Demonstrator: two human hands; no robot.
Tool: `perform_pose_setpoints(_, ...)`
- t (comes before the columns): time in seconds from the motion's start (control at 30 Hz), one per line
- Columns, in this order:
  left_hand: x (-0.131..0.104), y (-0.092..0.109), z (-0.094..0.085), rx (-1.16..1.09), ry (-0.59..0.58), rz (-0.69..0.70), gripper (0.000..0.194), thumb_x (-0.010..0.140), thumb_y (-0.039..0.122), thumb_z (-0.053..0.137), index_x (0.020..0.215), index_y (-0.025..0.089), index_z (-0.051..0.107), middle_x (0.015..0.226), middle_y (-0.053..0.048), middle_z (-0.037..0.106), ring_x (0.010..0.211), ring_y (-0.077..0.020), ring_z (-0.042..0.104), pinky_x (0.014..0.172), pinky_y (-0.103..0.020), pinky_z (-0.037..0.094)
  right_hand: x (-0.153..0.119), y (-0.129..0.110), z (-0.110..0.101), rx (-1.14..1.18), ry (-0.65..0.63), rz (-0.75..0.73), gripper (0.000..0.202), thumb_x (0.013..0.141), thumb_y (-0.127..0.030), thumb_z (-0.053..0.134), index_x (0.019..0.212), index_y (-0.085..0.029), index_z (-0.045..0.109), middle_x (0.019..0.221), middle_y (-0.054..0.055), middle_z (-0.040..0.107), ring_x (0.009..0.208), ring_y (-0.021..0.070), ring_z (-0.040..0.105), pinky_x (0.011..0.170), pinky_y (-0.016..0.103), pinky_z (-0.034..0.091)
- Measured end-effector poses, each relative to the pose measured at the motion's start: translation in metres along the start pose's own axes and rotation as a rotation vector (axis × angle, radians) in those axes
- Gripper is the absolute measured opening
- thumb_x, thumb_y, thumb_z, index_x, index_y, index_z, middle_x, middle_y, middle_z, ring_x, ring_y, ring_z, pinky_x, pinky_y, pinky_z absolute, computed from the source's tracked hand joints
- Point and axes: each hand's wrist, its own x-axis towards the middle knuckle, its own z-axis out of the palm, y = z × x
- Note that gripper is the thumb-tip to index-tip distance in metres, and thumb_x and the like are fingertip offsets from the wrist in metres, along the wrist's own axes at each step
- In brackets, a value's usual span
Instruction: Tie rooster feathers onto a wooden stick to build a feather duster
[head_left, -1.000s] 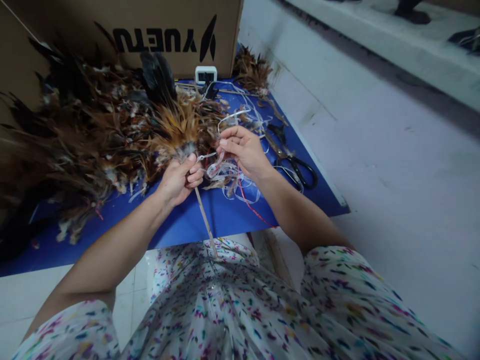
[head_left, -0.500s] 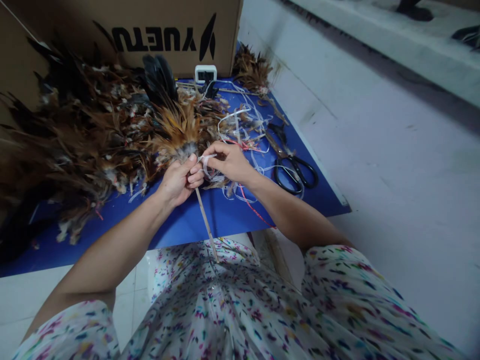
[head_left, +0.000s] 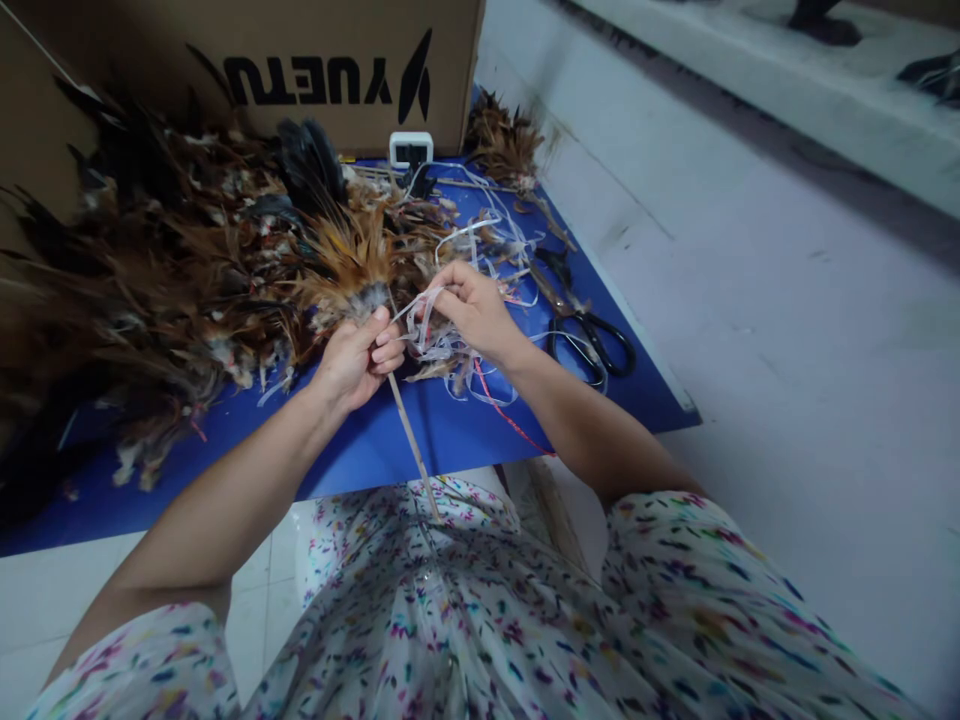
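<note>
My left hand (head_left: 360,362) is closed around a thin wooden stick (head_left: 410,440) just below a bunch of brown and black feathers (head_left: 349,250) at its upper end. The stick's lower end slants down toward my lap. To the right, my right hand (head_left: 474,308) pinches a translucent plastic strip (head_left: 414,303), drawn taut from beside the left thumb. Below the right fingers hangs a tangle of the same strip (head_left: 435,345). A red string (head_left: 506,415) lies under my right forearm. What the left palm covers is hidden.
Loose feathers (head_left: 172,270) heap over the left of the blue table (head_left: 330,460). Black-handled scissors (head_left: 592,340) lie at the right. Behind stand a small white digital device (head_left: 411,148) and a cardboard box (head_left: 337,45). A wall (head_left: 750,300) borders the right side.
My right hand has moved slightly up and to the right, away from the left hand, pulling the plastic strip out longer. The feather bunch has tilted slightly left.
</note>
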Motion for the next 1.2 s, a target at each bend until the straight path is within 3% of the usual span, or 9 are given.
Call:
perform_pose_setpoints(0.27,0.000,-0.001,0.000,-0.007,0.017,0.008,0.041,0.091,0.021,0.066,0.065,0.016,0.034,0.055,0.008,0.039,0.040,-0.0001,0.032,0.037,-0.012,0.021,0.001,-0.006,0.000,0.154,0.070,0.061,0.016,0.078,-0.026,0.068,0.076,-0.020,0.054,0.072,-0.003,0.064,0.074,0.0106,0.062,0.078,0.029,0.052)
perform_pose_setpoints(0.4,0.000,-0.001,-0.001,0.003,0.027,0.001,0.041,0.088,0.022,0.069,0.065,0.016,0.036,0.055,0.008,0.039,0.040,-0.0002,0.032,0.037,-0.011,0.022,0.001,-0.007,0.001,0.238,0.106,0.117,0.020,0.071,-0.023,0.072,0.075,-0.020,0.052,0.071,-0.004,0.064,0.070,0.0104,0.062,0.073,0.028,0.052)
perform_pose_setpoints(0.7,0.000,0.001,0.000,-0.009,0.010,-0.001,0.039,0.090,0.020,0.067,0.065,0.016,0.038,0.055,0.008,0.038,0.040,-0.0004,0.032,0.037,-0.012,0.022,0.002,-0.014,-0.009,0.530,0.029,0.267,0.019,0.074,-0.014,0.060,0.085,-0.021,0.046,0.063,-0.008,0.056,0.061,0.0077,0.059,0.067,0.025,0.053)
perform_pose_setpoints(0.8,-0.001,0.001,0.002,-0.005,0.029,-0.012,0.039,0.089,0.021,0.069,0.066,0.016,0.038,0.055,0.008,0.037,0.040,-0.0003,0.030,0.037,-0.012,0.021,0.004,-0.016,-0.013,0.570,0.017,0.293,0.023,0.077,-0.016,0.065,0.087,-0.022,0.045,0.060,-0.010,0.052,0.055,0.0065,0.054,0.060,0.022,0.050)
perform_pose_setpoints(1.0,-0.001,0.002,0.003,-0.021,0.068,-0.032,0.042,0.088,0.022,0.070,0.065,0.017,0.036,0.056,0.008,0.035,0.040,-0.0003,0.030,0.037,-0.012,0.021,0.003,-0.019,-0.022,0.614,-0.040,0.279,0.032,0.082,-0.030,0.074,0.091,-0.022,0.045,0.058,-0.013,0.047,0.041,0.0010,0.028,0.047,0.017,0.040)
perform_pose_setpoints(1.1,-0.001,0.002,0.001,-0.017,0.059,-0.024,0.041,0.089,0.022,0.069,0.065,0.017,0.036,0.056,0.008,0.036,0.040,-0.0003,0.030,0.037,-0.012,0.021,0.004,-0.020,-0.029,0.590,-0.063,0.283,0.030,0.084,-0.029,0.073,0.093,-0.022,0.046,0.060,-0.011,0.049,0.041,0.0006,0.026,0.040,0.014,0.027)
perform_pose_setpoints(1.2,-0.001,0.002,0.000,-0.003,0.031,-0.002,0.039,0.090,0.021,0.067,0.065,0.016,0.037,0.055,0.008,0.036,0.040,-0.0001,0.031,0.037,-0.012,0.021,0.005,-0.021,-0.036,0.512,-0.046,0.281,0.027,0.082,-0.022,0.072,0.093,-0.021,0.047,0.062,-0.010,0.050,0.043,0.0008,0.028,0.041,0.014,0.023)
